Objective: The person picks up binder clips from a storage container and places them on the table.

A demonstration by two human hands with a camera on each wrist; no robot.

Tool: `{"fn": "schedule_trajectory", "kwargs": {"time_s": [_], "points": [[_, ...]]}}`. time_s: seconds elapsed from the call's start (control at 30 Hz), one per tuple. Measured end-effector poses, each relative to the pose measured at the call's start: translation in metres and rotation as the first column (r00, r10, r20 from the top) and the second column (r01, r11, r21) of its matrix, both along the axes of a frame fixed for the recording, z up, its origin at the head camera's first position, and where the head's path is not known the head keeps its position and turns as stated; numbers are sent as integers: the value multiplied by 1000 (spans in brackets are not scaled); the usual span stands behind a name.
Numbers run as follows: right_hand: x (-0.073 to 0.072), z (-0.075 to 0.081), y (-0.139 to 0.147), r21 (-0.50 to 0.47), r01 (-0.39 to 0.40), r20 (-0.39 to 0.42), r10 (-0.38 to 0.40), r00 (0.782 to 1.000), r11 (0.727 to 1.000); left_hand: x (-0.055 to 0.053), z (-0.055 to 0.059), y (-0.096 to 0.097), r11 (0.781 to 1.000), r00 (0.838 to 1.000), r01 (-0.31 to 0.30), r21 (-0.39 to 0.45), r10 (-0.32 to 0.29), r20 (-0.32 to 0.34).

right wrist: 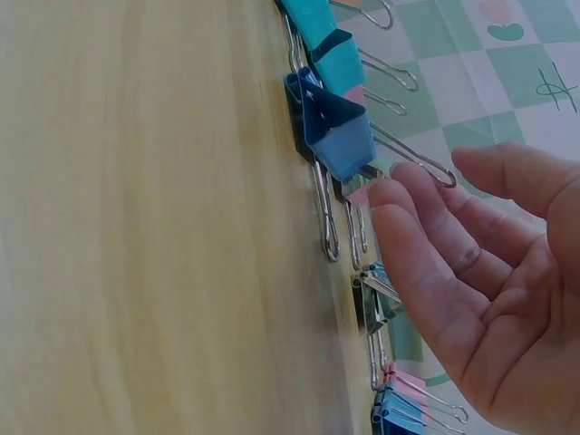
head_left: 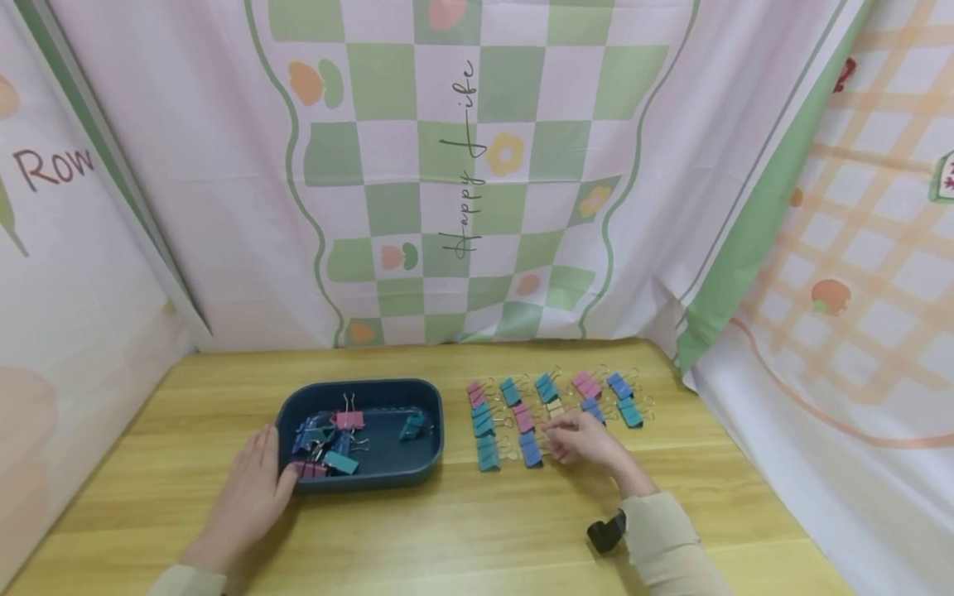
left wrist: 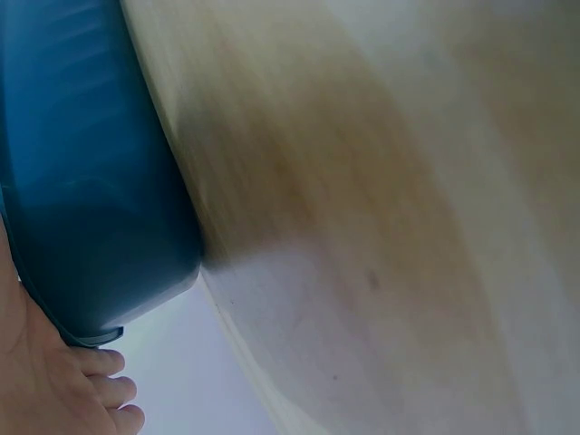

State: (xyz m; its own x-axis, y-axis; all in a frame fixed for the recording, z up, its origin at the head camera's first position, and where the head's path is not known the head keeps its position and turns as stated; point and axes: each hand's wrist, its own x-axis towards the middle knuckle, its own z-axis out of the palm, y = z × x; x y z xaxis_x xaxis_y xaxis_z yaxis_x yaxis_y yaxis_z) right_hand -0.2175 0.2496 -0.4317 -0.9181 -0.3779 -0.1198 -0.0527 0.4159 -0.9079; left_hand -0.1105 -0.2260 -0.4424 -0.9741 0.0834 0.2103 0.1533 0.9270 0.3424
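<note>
On my feed, the left hand (head_left: 249, 492) lies along the tray's left side, its fingers fairly straight outside the tray (head_left: 391, 479), thumb at the rim. To the tray's right, the right hand (head_left: 589, 447) has its thumb apart from loosely bent fingers, beside the wire handle of the blue clip (head_left: 531, 450); I can't tell whether they touch. That clip sits right of the tray, in the nearest row on the desk (head_left: 417, 538).

Drawn back carelessly, I think, a finger could hook that wire and drag the clip askew. If the left hand pushed too hard, I'd expect the tray to slide toward the teal clip (head_left: 488, 454) near its right side. The heaped clips (head_left: 341, 463) in the tray's left end overlap, so lifting one might bring another along. Farther off, the yellow clip (head_left: 555, 407) is just beyond the right fingertips; a sideways sweep might knock it.

The right wrist view gives me the thumb gap and the blue clip's hollow side, which I can't make out from the head. The left wrist view shows only the tray's outer wall; its contents appear from the head alone.
</note>
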Motion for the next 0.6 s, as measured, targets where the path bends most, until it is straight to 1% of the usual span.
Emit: {"fn": "schedule_trajectory", "kwargs": {"time_s": [0.17, 0.27, 0.37, 0.47, 0.6], "points": [[-3, 3, 4, 18, 24, -2, -24, 1000, 1000, -1, 0, 0, 1000, 1000, -2, -7, 2, 0], [-4, 8, 5, 24, 31, -22, -30, 999, 999, -1, 0, 0, 1000, 1000, -5, -6, 5, 1], [-7, 16, 4, 37, 25, -56, -23, 998, 999, -1, 1, 1, 1000, 1000, -10, -3, 10, 6], [-9, 27, 0, 38, 21, -68, -19, 997, 999, -1, 1, 1, 1000, 1000, -12, -2, 12, 8], [-13, 41, -8, 32, -12, -84, 15, 996, 999, -1, 1, 0, 1000, 1000, -12, -3, 12, 6]]}}
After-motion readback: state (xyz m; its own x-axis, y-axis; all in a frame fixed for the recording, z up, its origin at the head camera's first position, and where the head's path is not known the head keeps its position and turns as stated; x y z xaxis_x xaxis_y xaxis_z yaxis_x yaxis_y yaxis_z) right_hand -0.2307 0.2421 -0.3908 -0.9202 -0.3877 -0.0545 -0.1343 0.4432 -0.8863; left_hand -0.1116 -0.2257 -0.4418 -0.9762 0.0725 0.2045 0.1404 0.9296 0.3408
